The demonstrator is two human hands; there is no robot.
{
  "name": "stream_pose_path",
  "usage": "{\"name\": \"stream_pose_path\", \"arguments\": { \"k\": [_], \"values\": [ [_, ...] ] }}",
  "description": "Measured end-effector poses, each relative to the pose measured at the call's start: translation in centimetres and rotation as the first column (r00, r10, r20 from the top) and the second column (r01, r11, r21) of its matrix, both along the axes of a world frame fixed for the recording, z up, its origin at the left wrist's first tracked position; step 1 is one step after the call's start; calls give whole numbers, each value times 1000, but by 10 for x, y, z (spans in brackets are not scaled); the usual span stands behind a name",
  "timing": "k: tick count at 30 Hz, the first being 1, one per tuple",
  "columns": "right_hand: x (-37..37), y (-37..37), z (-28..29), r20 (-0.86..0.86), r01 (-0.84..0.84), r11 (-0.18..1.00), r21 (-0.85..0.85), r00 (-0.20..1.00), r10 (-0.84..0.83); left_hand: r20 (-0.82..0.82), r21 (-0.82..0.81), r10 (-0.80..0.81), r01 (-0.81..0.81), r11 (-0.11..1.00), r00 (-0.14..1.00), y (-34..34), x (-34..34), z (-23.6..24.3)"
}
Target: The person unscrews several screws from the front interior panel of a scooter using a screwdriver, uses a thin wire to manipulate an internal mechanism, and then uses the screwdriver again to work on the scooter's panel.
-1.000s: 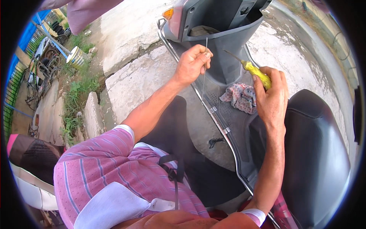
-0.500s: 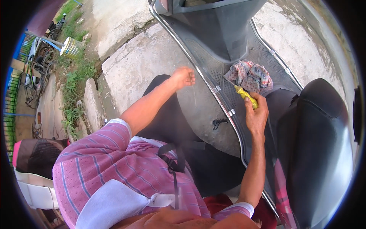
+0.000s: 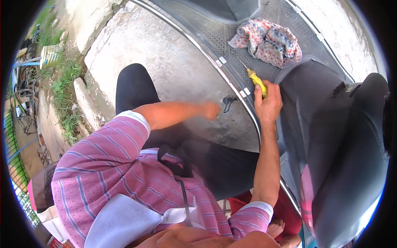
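Note:
My right hand [image 3: 269, 101] is closed around the yellow handle of a screwdriver [image 3: 259, 84]. Its thin metal shaft points away and left, over the scooter's textured grey footboard [image 3: 269, 10]. Just beyond the handle, a crumpled patterned cloth [image 3: 269, 41] lies on that footboard. My left hand [image 3: 211, 110] is closed and blurred by motion, held over the ground left of the scooter's chrome side rail [image 3: 233, 87]. What its fingers hold, if anything, cannot be made out. A small dark looped object [image 3: 228, 103] lies on the concrete right beside it.
The scooter's black seat [image 3: 351, 165] fills the right side. Cracked concrete slabs [image 3: 153, 45] spread at the left, with grass [image 3: 66, 89] and a white-and-yellow bucket [image 3: 49, 56] farther out. My dark-clad knee [image 3: 136, 87] is below my left arm.
My left hand has swung nearer and slightly right. The view has shifted, so cloth and footboard sit higher in it. My right hand still grips the screwdriver.

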State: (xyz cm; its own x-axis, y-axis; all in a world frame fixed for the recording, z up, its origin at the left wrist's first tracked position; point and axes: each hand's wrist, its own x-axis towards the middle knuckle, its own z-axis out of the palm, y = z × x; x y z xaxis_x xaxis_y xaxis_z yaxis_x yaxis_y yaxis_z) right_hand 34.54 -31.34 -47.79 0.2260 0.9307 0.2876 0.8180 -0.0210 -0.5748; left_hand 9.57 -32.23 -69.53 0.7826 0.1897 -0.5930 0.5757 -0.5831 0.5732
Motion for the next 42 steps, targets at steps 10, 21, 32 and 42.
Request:
{"name": "stream_pose_path", "arguments": {
  "k": [10,21,32,42],
  "values": [
    [1,9,-1,-9,17,1000,-7,1000,-17,-249,-281,262,-329,902,932,-67,14,-48],
    [3,-11,-7,-21,11,1000,-26,1000,-11,138,-18,136,-135,991,981,-76,101,-16],
    [-1,1,6,-24,-23,999,36,999,24,118,79,-259,251,965,959,-80,55,36],
    [1,-6,3,7,2,1000,27,1000,-3,614,-257,400,-307,916,681,106,28,273]
  ]
}}
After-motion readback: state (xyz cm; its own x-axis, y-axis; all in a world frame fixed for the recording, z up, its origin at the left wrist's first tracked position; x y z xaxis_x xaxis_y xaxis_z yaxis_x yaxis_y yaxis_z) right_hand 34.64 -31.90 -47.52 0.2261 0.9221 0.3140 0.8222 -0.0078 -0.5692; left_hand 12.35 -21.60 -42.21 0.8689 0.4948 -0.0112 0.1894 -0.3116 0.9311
